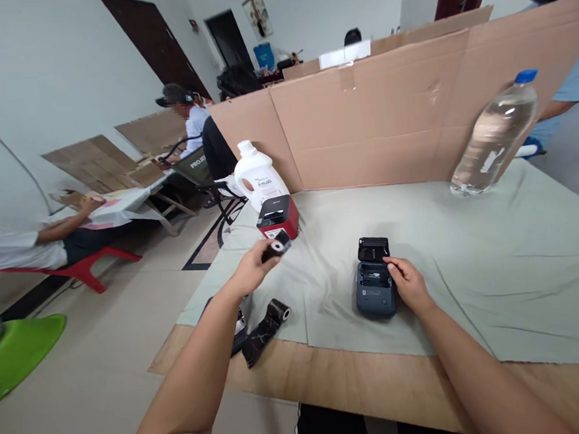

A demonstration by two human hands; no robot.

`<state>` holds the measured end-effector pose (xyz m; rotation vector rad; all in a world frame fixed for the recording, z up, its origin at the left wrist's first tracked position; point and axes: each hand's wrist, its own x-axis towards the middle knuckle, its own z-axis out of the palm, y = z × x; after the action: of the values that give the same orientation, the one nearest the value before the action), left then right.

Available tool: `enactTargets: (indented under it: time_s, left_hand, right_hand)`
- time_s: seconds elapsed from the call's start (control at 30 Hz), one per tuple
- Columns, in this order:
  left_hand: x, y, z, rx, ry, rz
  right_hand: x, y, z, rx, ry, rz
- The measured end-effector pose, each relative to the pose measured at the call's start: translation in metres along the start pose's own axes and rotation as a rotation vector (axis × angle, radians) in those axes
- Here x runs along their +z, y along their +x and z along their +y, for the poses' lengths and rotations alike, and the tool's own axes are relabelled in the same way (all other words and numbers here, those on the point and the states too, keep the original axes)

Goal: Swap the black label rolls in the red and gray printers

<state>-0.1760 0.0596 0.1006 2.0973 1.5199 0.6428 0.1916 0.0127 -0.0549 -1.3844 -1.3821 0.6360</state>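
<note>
1. The left hand (254, 268) is closed around a small roll of label paper (278, 246), pinched between thumb and fingertips and held in the air above the grey-green cloth (499, 274), just in front of a red and black label printer (278, 219).

2. The right hand (409, 284) rests against the right side of a small dark blue printer (374, 285), fingers curled on its edge at the open paper bay; the grip looks light (more steadying than clamping). The printer lies flat on the cloth near the table's front edge, its lid (373, 248) swung up and back.

3. The roll probably handles as light and fairly stiff across its core, yet the outer wraps are soft and could loosen or crease. Holding it by the two flat ends, or around the barrel with gentle pressure, seems safest.

4. The blue printer looks like rigid plastic, compact and moderately weighty for its size. Its body sides are the sound place to hold; the hinged lid is likely the weak part.

5. Nearby lie a second dark roll (279, 311) with crumpled black wrapping at the cloth's left edge, a white jug (256, 173) behind the red printer, and a clear water bottle (496, 134) well apart at the far right, against the cardboard screen (372, 123).
</note>
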Motion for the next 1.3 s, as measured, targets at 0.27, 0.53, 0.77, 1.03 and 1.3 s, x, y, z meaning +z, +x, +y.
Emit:
enactTargets:
  time_s: [0.27,0.53,0.77,1.03,1.3]
  left_hand:
    - [0.084,-0.016,0.111,0.341,-0.258,-1.001]
    - [0.159,0.039,0.122,0.355,0.285,-0.456]
    - [0.166,0.041,0.125,0.333,0.307,-0.463]
    - [0.174,0.038,0.11,0.31,0.179,-0.415]
    - [0.173,0.038,0.119,0.326,0.305,-0.44]
  right_hand:
    - [0.0,0.0,-0.002,-0.002,-0.005,-0.003]
    - [0.0,0.001,0.001,-0.014,0.006,0.001]
    - [0.0,0.001,0.001,-0.01,0.013,0.007]
    - [0.001,0.001,0.001,0.005,0.013,0.009]
    - [0.0,0.001,0.0,-0.009,0.011,0.009]
